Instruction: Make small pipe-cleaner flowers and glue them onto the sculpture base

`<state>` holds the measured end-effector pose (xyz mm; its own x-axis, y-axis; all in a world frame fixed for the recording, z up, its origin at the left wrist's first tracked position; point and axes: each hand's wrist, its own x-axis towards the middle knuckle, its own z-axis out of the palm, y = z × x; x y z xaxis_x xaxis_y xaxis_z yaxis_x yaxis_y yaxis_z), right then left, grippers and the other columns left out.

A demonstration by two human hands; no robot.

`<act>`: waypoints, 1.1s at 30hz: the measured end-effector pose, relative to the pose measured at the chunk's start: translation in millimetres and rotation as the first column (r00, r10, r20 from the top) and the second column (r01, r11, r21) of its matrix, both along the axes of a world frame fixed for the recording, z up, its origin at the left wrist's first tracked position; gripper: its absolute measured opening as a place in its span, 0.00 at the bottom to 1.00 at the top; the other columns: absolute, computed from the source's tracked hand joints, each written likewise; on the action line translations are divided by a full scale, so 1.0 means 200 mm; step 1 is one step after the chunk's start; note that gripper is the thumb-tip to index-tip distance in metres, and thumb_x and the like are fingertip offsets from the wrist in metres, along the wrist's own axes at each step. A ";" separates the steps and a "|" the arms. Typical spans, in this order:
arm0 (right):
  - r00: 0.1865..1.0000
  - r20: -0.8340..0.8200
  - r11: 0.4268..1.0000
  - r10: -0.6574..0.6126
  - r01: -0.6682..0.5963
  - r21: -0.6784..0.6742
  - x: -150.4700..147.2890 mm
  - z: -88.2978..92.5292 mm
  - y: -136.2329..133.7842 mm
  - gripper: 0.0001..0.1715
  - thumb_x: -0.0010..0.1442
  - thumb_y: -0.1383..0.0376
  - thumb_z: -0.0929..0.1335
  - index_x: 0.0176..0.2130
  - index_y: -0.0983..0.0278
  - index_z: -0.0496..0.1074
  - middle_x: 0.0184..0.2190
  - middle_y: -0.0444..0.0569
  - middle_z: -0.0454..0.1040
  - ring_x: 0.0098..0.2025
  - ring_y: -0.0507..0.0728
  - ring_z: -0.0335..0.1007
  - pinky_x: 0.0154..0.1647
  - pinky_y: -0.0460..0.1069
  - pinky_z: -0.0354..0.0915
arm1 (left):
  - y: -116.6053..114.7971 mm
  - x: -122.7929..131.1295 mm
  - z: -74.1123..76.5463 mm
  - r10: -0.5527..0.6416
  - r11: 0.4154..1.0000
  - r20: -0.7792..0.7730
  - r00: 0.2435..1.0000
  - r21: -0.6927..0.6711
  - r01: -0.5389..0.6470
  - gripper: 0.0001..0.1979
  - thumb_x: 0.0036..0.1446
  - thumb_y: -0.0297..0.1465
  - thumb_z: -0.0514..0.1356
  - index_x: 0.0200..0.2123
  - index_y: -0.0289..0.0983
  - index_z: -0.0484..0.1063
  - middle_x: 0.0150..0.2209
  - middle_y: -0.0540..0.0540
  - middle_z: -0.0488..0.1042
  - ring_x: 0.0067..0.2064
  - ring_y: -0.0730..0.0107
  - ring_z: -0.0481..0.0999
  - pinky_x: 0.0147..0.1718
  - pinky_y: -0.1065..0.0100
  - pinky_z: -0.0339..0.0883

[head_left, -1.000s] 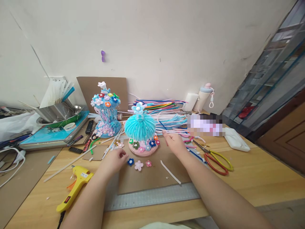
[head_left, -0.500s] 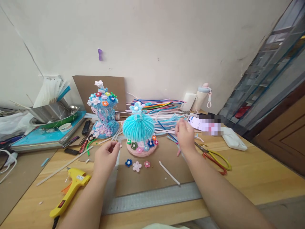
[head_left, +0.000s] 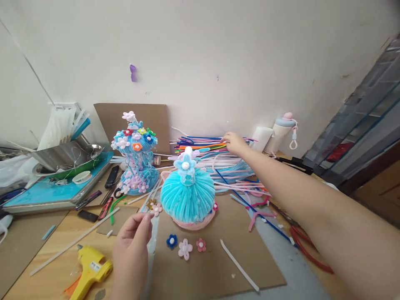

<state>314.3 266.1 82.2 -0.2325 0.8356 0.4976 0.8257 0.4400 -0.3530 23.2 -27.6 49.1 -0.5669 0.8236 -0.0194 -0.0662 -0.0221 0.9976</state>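
Note:
A light blue pipe-cleaner dress figure point(head_left: 188, 196) stands on a brown cardboard sheet point(head_left: 206, 266), with three small flowers, blue point(head_left: 171, 240), pale pink point(head_left: 185, 248) and pink point(head_left: 201, 244), in front of it. My left hand point(head_left: 133, 241) hovers left of the flowers, fingers pinched together; I cannot make out anything in them. My right hand point(head_left: 233, 143) reaches far back onto the pile of coloured pipe cleaners point(head_left: 206, 148), its fingers down among the stems.
A second flower-covered blue figure point(head_left: 135, 156) stands at the back left. A yellow glue gun point(head_left: 89, 273) lies front left, a white strip point(head_left: 239, 264) front right, red-handled scissors point(head_left: 308, 246) under my right arm. A metal bowl on a blue tray point(head_left: 59, 183) is far left.
My right hand moved from beside the dress figure up and back to the pipe-cleaner pile. My left hand lifted off the cardboard. The camera came closer to the table.

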 end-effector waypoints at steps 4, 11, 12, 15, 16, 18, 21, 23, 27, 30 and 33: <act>0.992 0.101 0.991 0.069 -0.057 -0.122 -0.10 -0.03 0.14 0.18 0.55 0.72 0.59 0.41 0.63 0.74 0.37 0.48 0.75 0.41 0.55 0.70 0.44 0.48 0.63 | 0.01 -0.01 -0.01 -0.013 0.999 0.066 0.998 -0.042 0.016 0.15 0.42 0.41 0.63 0.28 0.37 0.70 0.19 0.53 0.62 0.23 0.79 0.57 0.20 0.79 0.52; 0.968 0.241 0.981 0.074 -0.026 -0.194 -0.18 -0.10 0.30 0.25 0.57 0.70 0.60 0.54 0.63 0.64 0.55 0.51 0.64 0.54 0.58 0.60 0.53 0.50 0.56 | 0.00 -0.01 -0.05 -0.047 0.993 0.063 0.997 -0.106 0.053 0.17 0.38 0.43 0.65 0.27 0.37 0.69 0.21 0.52 0.63 0.24 0.76 0.59 0.21 0.78 0.55; 0.964 0.256 0.980 0.075 -0.025 -0.196 -0.18 -0.10 0.31 0.27 0.56 0.69 0.61 0.56 0.63 0.61 0.57 0.51 0.61 0.56 0.58 0.58 0.54 0.50 0.55 | 0.00 -0.01 -0.06 -0.044 0.992 0.065 0.997 -0.119 0.052 0.17 0.37 0.44 0.65 0.27 0.37 0.69 0.21 0.52 0.64 0.25 0.76 0.60 0.22 0.78 0.55; 0.948 0.305 0.976 0.095 -0.028 -0.216 -0.16 -0.11 0.32 0.35 0.51 0.65 0.67 0.57 0.59 0.58 0.58 0.48 0.59 0.56 0.59 0.57 0.54 0.50 0.54 | 0.01 -0.01 -0.07 -0.049 0.988 0.057 0.997 -0.143 0.056 0.17 0.37 0.43 0.65 0.27 0.38 0.69 0.23 0.52 0.65 0.26 0.75 0.61 0.23 0.77 0.56; 0.943 0.320 0.976 0.091 -0.020 -0.218 -0.16 -0.11 0.32 0.38 0.48 0.64 0.69 0.57 0.58 0.58 0.58 0.48 0.59 0.56 0.61 0.57 0.54 0.52 0.54 | 0.02 -0.01 -0.07 -0.060 0.986 0.051 0.997 -0.151 0.067 0.17 0.37 0.43 0.65 0.27 0.38 0.68 0.22 0.52 0.65 0.25 0.76 0.60 0.22 0.77 0.56; 0.938 0.342 0.978 0.058 0.016 -0.209 -0.16 -0.13 0.32 0.42 0.45 0.62 0.71 0.58 0.57 0.56 0.57 0.51 0.59 0.56 0.65 0.55 0.54 0.57 0.51 | 0.02 0.00 -0.07 -0.100 0.981 0.040 0.994 -0.165 0.105 0.16 0.38 0.42 0.64 0.26 0.37 0.68 0.20 0.53 0.63 0.24 0.76 0.59 0.21 0.78 0.54; 0.935 0.354 0.976 0.004 0.072 -0.203 -0.18 -0.16 0.32 0.39 0.45 0.59 0.71 0.55 0.58 0.60 0.53 0.56 0.65 0.55 0.68 0.56 0.54 0.62 0.47 | 0.03 0.01 -0.07 -0.138 0.974 0.021 0.990 -0.177 0.139 0.16 0.39 0.43 0.63 0.25 0.37 0.68 0.19 0.53 0.61 0.23 0.77 0.56 0.21 0.77 0.53; 0.939 0.344 0.972 -0.020 0.099 -0.213 -0.18 -0.16 0.33 0.33 0.46 0.58 0.70 0.52 0.59 0.63 0.49 0.56 0.69 0.52 0.67 0.60 0.53 0.63 0.47 | 0.03 0.02 -0.07 -0.143 0.972 0.006 0.990 -0.187 0.142 0.16 0.39 0.43 0.63 0.24 0.36 0.68 0.18 0.53 0.60 0.22 0.77 0.55 0.20 0.77 0.53; 0.959 0.279 0.964 -0.048 0.118 -0.240 -0.14 -0.13 0.37 0.26 0.50 0.55 0.68 0.48 0.60 0.65 0.44 0.53 0.72 0.46 0.64 0.65 0.50 0.61 0.51 | 0.04 0.02 -0.07 -0.155 0.966 -0.013 0.988 -0.212 0.148 0.16 0.39 0.43 0.63 0.22 0.36 0.68 0.17 0.53 0.60 0.21 0.77 0.55 0.19 0.76 0.52; 0.975 0.217 0.963 -0.043 0.099 -0.252 -0.08 -0.06 0.40 0.29 0.47 0.53 0.69 0.48 0.60 0.65 0.44 0.51 0.72 0.44 0.62 0.67 0.47 0.57 0.56 | 0.04 0.05 -0.06 -0.133 0.975 -0.001 0.991 -0.179 0.131 0.15 0.38 0.43 0.64 0.24 0.36 0.69 0.19 0.52 0.65 0.22 0.76 0.58 0.20 0.76 0.54; 0.987 0.161 0.961 -0.015 0.059 -0.272 -0.03 0.01 0.42 0.30 0.45 0.56 0.71 0.47 0.63 0.66 0.43 0.51 0.73 0.40 0.58 0.68 0.41 0.50 0.61 | 0.04 0.08 -0.04 -0.127 0.982 0.053 0.990 -0.132 0.133 0.14 0.37 0.40 0.65 0.22 0.36 0.70 0.19 0.51 0.67 0.21 0.77 0.59 0.19 0.77 0.53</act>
<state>308.9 350.9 83.6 -0.2552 0.9444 0.2075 0.8938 0.3123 -0.3219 39.5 -20.1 41.1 -0.4512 0.8783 -0.1584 -0.1038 0.1246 0.9868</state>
